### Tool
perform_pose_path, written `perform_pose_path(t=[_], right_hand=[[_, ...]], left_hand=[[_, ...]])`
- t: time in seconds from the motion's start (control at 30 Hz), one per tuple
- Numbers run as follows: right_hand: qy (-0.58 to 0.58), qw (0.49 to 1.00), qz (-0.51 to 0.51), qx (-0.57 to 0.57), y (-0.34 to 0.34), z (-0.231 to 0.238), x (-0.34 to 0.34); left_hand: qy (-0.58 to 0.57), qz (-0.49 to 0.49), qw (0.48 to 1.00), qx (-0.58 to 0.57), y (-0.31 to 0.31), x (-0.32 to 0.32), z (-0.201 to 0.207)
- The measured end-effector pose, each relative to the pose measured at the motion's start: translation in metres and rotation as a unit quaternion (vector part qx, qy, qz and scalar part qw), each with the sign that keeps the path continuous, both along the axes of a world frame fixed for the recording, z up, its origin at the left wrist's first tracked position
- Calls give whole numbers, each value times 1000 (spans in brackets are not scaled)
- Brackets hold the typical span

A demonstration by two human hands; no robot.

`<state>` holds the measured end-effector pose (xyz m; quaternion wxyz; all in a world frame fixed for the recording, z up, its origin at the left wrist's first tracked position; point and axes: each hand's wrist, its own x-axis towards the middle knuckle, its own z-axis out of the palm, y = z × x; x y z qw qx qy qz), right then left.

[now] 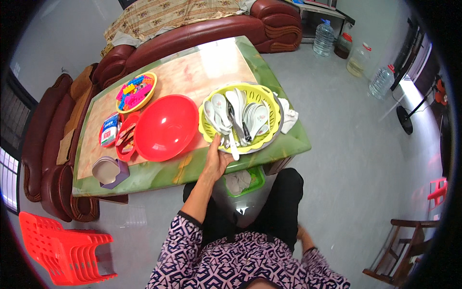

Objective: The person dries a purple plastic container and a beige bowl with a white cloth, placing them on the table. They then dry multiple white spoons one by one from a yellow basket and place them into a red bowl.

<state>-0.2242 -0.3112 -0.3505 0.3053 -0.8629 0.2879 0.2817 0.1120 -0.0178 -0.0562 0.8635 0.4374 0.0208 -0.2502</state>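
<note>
At the table's near right part, my left hand [217,161] grips the near-left rim of a yellow-green slotted plastic basket [273,120], its thumb over the edge. White soup spoons [260,114], several of them nested, lie in the basket with some dark-handled and metal cutlery. Part of a grey rim shows beneath the basket. Just left of it sits a large red basin [166,127], bare inside. My right hand [301,233] hangs low beside my right thigh, holding nothing that I can see; the leg hides its fingers.
A yellow bowl of toy bricks [137,91], a red divided tray [126,137], a blue-white packet [110,129] and a purple-grey container [110,172] stand leftward. A white cloth [288,118] lies right. Below are a green bin [262,180] and red stools [62,245].
</note>
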Motion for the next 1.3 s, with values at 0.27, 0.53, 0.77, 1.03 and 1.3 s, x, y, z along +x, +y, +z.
perform_pose_path(t=[0.27,0.53,0.77,1.03,1.3], right_hand=[[44,997,66,-20,78,1,7],[103,985,132,-34,43,10,46],[188,971,147,-23,3,65,15],[287,917,274,-29,-110,167,-36],[199,900,370,-113,-238,225,64]], left_hand=[[96,21,989,111,3,5,20],[165,60,984,5,42,-28,40],[226,247,941,-58,14,7,56],[281,215,934,56,-14,-6,70],[316,338,883,80,-36,-20,14]])
